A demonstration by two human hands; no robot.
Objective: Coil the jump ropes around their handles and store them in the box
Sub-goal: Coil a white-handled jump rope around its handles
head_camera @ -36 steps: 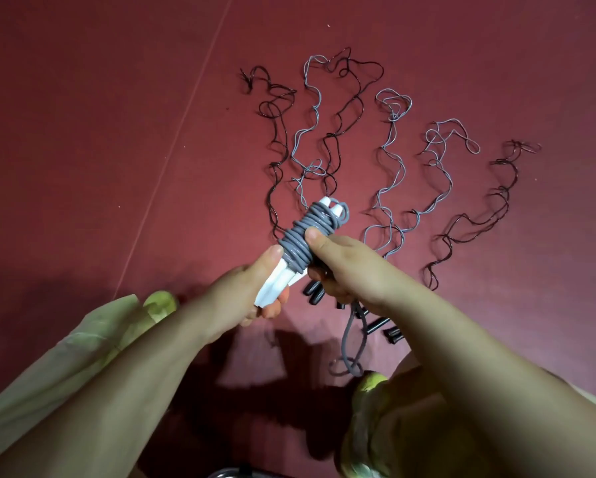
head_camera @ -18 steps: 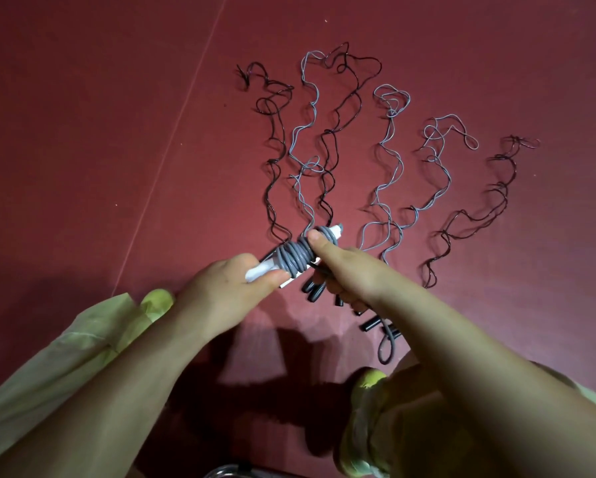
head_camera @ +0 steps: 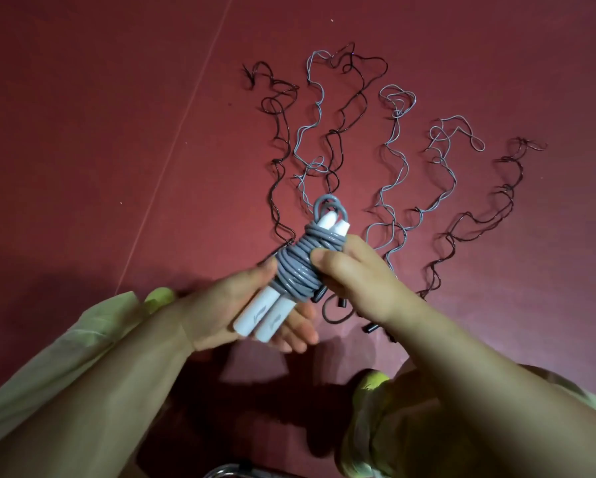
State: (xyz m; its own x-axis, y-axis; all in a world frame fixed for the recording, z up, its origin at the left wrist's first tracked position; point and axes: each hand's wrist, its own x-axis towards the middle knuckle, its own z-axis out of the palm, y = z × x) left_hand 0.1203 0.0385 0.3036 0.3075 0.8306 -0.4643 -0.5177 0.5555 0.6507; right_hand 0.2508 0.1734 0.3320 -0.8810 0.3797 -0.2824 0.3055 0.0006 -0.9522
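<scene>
A grey jump rope (head_camera: 298,267) is wound in a thick coil around its two white handles (head_camera: 267,313), held side by side above the red floor. My left hand (head_camera: 241,305) cradles the lower ends of the handles in its palm. My right hand (head_camera: 355,274) grips the coil from the right, thumb pressed on the windings. A small loop of grey rope sticks out over the handles' top ends. Several uncoiled ropes lie on the floor beyond, some black (head_camera: 279,160), some grey (head_camera: 395,167). Their black handles (head_camera: 371,327) peek out under my right hand. No box is in view.
The red floor (head_camera: 100,132) has a thin pale seam line (head_camera: 182,132) running diagonally at the left. My knees in pale green cloth (head_camera: 379,408) sit at the bottom. A curved metal edge (head_camera: 227,470) shows at the bottom centre.
The bundle has tilted upright and risen. The loose grey tail that hung below my right hand is now wound in, and my left hand has opened under the handles.
</scene>
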